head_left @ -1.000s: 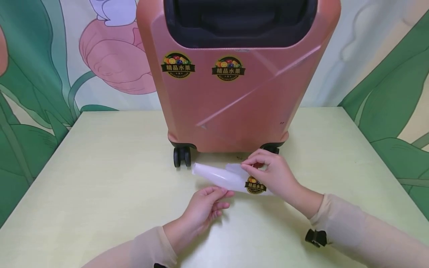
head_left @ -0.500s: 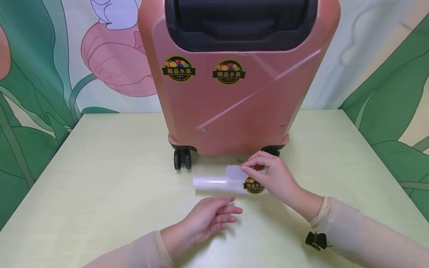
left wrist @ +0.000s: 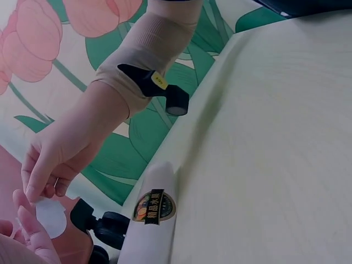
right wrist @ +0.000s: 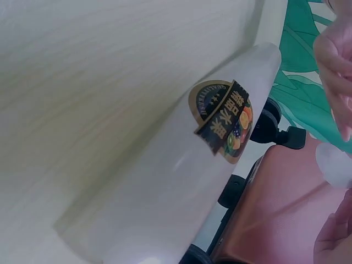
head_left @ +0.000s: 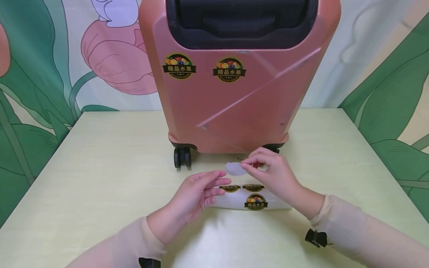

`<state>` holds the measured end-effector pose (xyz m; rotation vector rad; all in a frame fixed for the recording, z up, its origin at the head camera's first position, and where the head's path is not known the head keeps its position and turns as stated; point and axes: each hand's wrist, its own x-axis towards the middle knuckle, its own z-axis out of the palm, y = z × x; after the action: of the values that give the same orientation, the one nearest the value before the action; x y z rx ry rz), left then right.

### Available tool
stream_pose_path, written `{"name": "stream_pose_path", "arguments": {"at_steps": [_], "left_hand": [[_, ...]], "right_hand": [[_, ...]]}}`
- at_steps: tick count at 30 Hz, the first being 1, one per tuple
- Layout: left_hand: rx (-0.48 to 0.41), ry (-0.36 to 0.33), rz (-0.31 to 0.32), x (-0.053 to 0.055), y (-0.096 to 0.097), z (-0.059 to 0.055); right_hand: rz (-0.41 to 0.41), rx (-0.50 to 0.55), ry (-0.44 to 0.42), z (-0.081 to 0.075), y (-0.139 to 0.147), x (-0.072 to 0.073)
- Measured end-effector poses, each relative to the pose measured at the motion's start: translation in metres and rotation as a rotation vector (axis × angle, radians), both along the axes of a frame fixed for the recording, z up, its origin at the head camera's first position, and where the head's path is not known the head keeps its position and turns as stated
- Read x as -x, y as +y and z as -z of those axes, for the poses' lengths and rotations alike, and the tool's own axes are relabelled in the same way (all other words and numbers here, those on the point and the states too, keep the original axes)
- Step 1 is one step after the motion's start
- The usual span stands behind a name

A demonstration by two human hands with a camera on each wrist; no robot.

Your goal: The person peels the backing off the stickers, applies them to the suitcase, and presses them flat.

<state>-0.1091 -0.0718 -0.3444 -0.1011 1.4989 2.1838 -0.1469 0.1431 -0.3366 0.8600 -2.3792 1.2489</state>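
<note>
My right hand (head_left: 273, 171) pinches a peeled sticker (head_left: 235, 169) between thumb and fingertips, its pale whitish face showing. Just left of it is my left hand (head_left: 192, 193), fingers loosely extended and tips close to the sticker's edge. Below both hands, a curled white sticker sheet (head_left: 231, 203) lies on the table, bearing round black fruit labels; my left fingers overlap its left end. In the left wrist view the pale sticker (left wrist: 50, 217) hangs between the two hands. The right wrist view shows the rolled sheet (right wrist: 165, 181) with one label facing outward.
A pink suitcase (head_left: 234, 111) with black wheels (head_left: 182, 157) stands upright behind the hands. Two round fruit stickers, one left (head_left: 179, 66) and one central (head_left: 229, 69), are on its front. The pale table (head_left: 100, 167) meets a painted floral backdrop (head_left: 117, 56).
My left hand let go of the sheet, drew back, then rose to the sticker. The sheet has shifted toward me, showing more labels. My right hand stays nearly still, pinching the sticker.
</note>
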Motion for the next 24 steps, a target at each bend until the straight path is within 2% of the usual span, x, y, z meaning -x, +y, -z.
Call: {"name": "stream_pose_path", "arguments": {"at_steps": [10,13,18,24], "left_hand": [[0.014,0.012,0.006,0.0060,-0.0006,-0.0068],[0.021,0.016,0.007,0.0070,-0.0001,-0.0062],[0.034,0.015,0.006,0.0079,0.0004,-0.0020],[0.027,0.012,0.004,0.0081,0.0013,0.0015]], "right_hand": [[-0.057,-0.035,0.121,0.0013,-0.0005,0.0008],[-0.096,-0.071,0.224,0.0015,0.0000,0.0014],[-0.159,-0.158,0.446,0.0013,-0.0002,0.0032],[-0.203,-0.241,0.582,0.0013,0.0008,0.0032]]}}
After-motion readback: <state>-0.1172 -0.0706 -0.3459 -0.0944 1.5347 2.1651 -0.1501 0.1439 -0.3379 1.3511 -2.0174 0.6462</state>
